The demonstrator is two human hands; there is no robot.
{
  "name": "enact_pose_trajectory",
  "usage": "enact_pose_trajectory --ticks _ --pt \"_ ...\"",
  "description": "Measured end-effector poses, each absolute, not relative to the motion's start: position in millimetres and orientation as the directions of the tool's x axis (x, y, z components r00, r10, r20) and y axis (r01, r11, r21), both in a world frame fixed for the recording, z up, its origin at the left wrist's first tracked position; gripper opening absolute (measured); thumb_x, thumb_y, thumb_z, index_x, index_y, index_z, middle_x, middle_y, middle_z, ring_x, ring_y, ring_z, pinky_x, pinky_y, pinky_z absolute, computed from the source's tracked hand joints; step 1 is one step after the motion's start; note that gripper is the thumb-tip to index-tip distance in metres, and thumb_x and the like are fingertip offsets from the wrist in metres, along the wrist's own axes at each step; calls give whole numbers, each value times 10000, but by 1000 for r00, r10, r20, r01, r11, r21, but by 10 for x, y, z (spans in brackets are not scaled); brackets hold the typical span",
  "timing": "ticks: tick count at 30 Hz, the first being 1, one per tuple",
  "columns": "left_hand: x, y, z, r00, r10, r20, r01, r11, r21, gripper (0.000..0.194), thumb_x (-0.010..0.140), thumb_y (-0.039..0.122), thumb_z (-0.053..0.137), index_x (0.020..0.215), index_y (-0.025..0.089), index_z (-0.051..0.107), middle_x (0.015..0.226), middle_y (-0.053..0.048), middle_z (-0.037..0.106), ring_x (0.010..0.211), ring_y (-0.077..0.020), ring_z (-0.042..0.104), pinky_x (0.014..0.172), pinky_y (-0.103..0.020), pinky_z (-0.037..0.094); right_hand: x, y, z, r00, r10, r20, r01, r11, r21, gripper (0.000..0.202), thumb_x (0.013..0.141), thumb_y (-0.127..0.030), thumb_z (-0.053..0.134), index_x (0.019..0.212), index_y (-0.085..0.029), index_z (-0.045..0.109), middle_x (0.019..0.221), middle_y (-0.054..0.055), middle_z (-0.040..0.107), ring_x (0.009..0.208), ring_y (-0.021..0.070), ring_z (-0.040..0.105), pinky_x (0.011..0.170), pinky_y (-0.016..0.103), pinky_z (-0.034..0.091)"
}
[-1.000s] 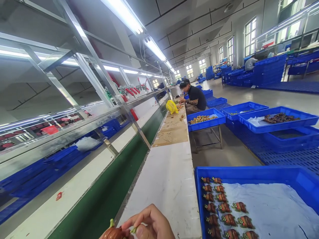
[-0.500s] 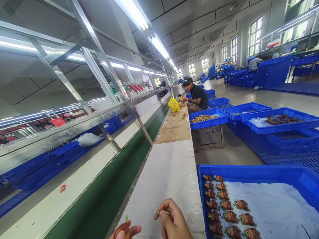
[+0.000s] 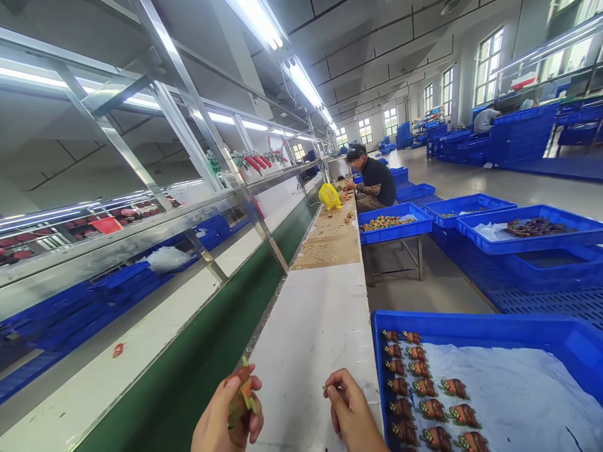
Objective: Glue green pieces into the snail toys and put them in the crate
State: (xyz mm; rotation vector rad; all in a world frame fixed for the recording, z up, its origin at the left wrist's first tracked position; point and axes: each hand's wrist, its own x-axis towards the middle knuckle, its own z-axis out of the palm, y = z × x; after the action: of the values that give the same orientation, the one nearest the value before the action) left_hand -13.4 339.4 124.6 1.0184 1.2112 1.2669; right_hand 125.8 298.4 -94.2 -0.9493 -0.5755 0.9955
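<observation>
My left hand [image 3: 217, 411], low in the view, is closed around a small turtle-like figurine [image 3: 245, 390] in brown, orange and green. Part of the figurine is hidden by the fingers. To the right, over the white worktop [image 3: 306, 326], my right hand [image 3: 351, 408] pinches a tiny greenish piece [image 3: 325, 389] between thumb and fingertip. The two hands are apart. Beside my right hand stands a blue tray [image 3: 471, 321] lined with white cloth, with several similar brown figurines [image 3: 433, 409] in rows on its left side.
A green conveyor belt [image 3: 188, 370] and metal frame [image 3: 268, 242] run along the left. Farther up the bench lie brown board [image 3: 330, 242] and a yellow basket [image 3: 330, 196]. A co-worker [image 3: 377, 182] sits there near a blue tray of small pieces [image 3: 396, 232].
My left hand has risen into fuller view with the figurine, now turned to show its orange and green parts. My right hand has shifted right, still pinching the tiny piece.
</observation>
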Motion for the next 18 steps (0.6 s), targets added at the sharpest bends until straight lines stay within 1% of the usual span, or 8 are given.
enact_pose_trajectory --ticks 3,6,8,11,15,16,18 --pt "11 3405 1376 -93 994 -55 -63 50 997 607 597 587 984 971 132 836 790 -51 738 473 -135 490 449 -312 399 1223 2984 -990 414 910 8 -432 205 -879 645 937 -844 805 1010 -219 663 955 40 726 500 71 451 487 223 363" --pt "160 3408 1470 -88 993 -73 -52 69 996 624 512 584 950 924 137 806 774 -37 736 460 -145 506 455 -326 396 1199 2986 -976 401 916 21 -421 205 -884 634 953 -837 798 1011 -220 666 944 35 731 501 63 412 491 219 342" --pt "254 3430 1498 -73 995 -69 -55 65 996 599 523 591 911 905 146 788 756 -25 723 452 -148 507 451 -325 390 1192 2994 -943 410 912 28 -410 211 -887 646 950 -854 787 1002 -223 657 928 29 732 486 56 380 477 217 308" --pt "385 3500 1500 -41 999 -30 -53 28 998 517 560 556 873 876 163 760 739 -15 705 443 -142 500 436 -308 376 1197 3004 -898 429 903 28 -396 216 -892 665 946 -875 776 995 -224 650 911 24 732 476 54 367 468 217 273" --pt "527 3584 1484 -15 1000 15 -68 -16 998 388 592 469 811 839 184 722 724 5 670 450 -110 476 449 -266 339 1202 2949 -888 428 904 6 -400 196 -895 710 926 -919 770 995 -222 649 883 16 705 520 82 423 491 224 306" --pt "551 3597 1478 -8 1000 19 -71 -20 997 373 594 458 797 833 183 720 719 6 665 447 -103 466 450 -261 325 1201 2926 -890 428 904 0 -405 191 -894 719 921 -928 769 994 -223 646 877 12 694 539 91 439 503 227 316" --pt "581 3612 1464 14 1000 16 -83 -14 996 382 605 473 785 840 178 722 735 -4 676 458 -104 481 461 -263 339 1196 2882 -888 429 903 -13 -416 185 -890 725 920 -937 765 988 -226 637 864 2 667 564 102 449 518 234 321"
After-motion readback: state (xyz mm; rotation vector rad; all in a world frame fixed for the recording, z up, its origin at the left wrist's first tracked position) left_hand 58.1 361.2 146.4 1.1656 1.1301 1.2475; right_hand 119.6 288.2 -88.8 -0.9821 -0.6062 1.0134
